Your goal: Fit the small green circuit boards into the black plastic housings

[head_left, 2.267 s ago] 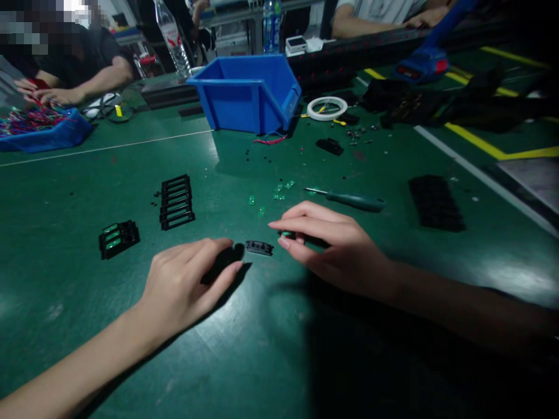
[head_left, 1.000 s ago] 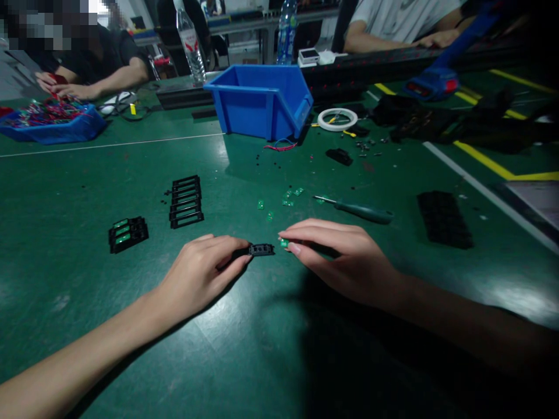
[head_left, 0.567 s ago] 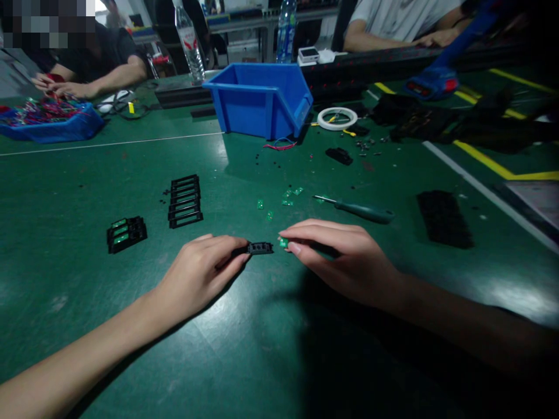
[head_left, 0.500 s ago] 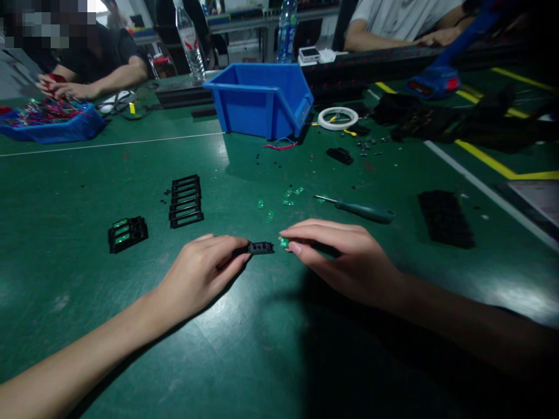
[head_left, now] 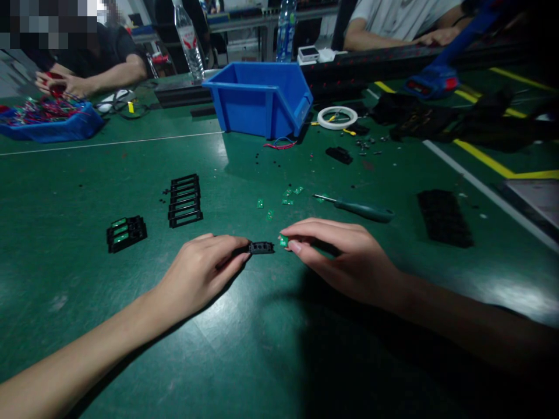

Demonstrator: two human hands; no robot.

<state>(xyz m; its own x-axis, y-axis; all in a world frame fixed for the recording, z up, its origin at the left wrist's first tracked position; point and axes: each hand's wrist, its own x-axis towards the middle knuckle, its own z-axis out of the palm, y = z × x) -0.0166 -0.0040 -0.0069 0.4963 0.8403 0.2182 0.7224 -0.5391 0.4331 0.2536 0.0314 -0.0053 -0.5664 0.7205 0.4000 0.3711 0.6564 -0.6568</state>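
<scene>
Between thumb and fingers, my left hand [head_left: 209, 262] pinches one end of a small black plastic housing [head_left: 261, 248], held low over the green table. My right hand [head_left: 345, 256] is closed on a tiny green circuit board [head_left: 283, 240], just right of the housing and apart from it. Several loose green circuit boards [head_left: 287, 202] lie beyond my hands. A screwdriver [head_left: 362, 210] with a dark green handle lies behind my right hand. To the left are black housings fitted with green boards [head_left: 126, 234] and a row of black slatted parts [head_left: 185, 201].
A blue bin [head_left: 262, 102] stands at the back, with a white ring of tape [head_left: 337, 118] beside it. Black parts [head_left: 444, 218] lie at the right. A blue tray of wires [head_left: 52, 122] sits far left, near a co-worker's hands [head_left: 63, 86]. A blue power drill [head_left: 432, 81] is at back right.
Both hands stay nearly in place with their parts. At the far left, the co-worker's hands have shifted a little.
</scene>
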